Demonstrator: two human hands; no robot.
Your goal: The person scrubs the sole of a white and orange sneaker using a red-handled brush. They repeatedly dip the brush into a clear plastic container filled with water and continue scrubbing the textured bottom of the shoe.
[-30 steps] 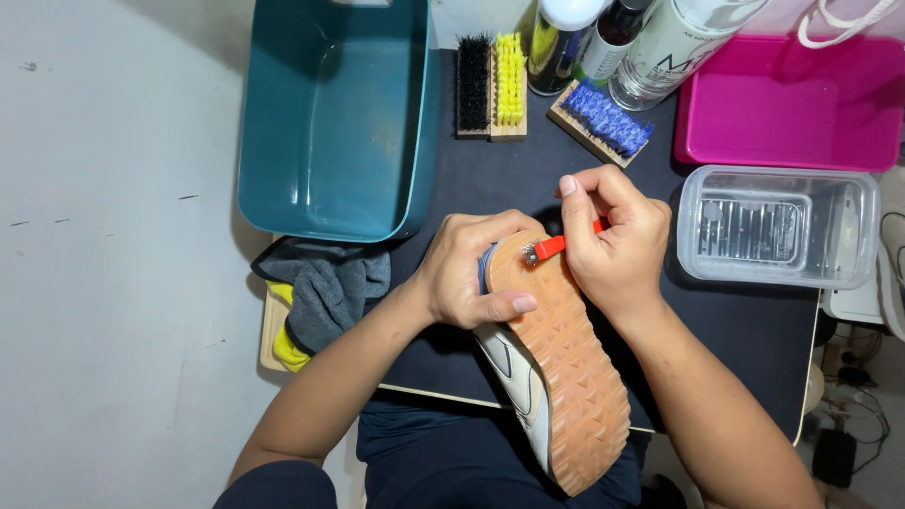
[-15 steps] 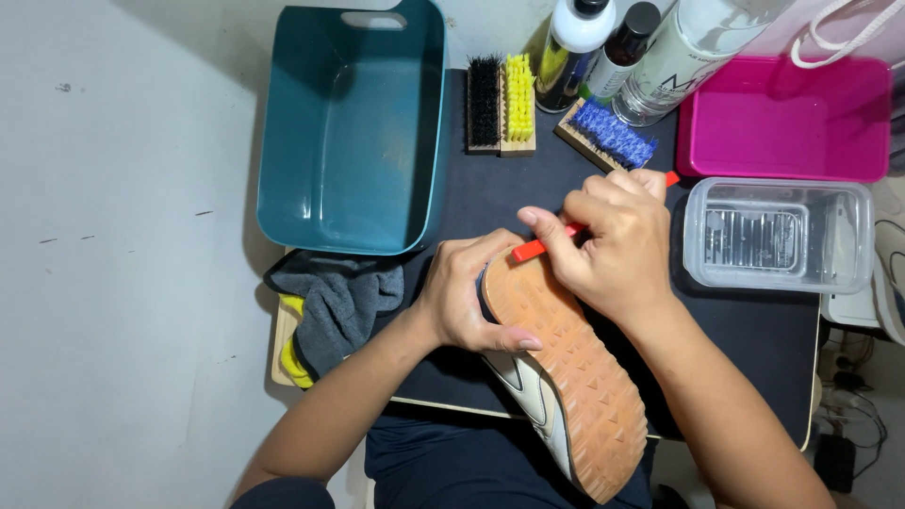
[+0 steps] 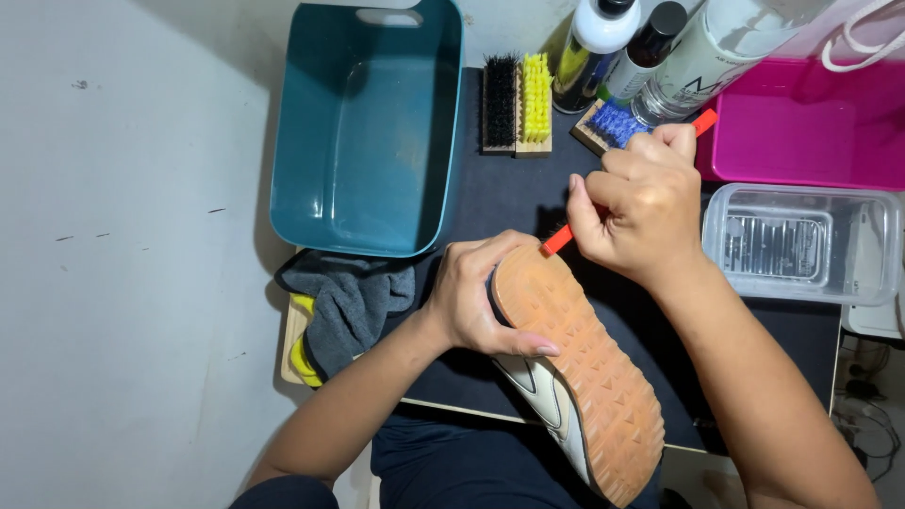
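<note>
While the left hand (image 3: 481, 302) grips the sole-up shoe (image 3: 575, 372), its long axis running toe-up, the right hand (image 3: 636, 207) holds a red tool (image 3: 558, 239) at the toe.

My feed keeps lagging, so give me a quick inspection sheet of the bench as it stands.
Surface: dark mat on a small table, grey floor to the left.
Job's things: shoe sole up; red tool at its toe.
Clutter: teal tub, brushes, blue brush, bottles, pink bin, clear box, grey cloth.
Hands: left hand grips the shoe; right hand grips the tool.
Cables: some at lower right.
Surroundings: nothing seen.
</note>
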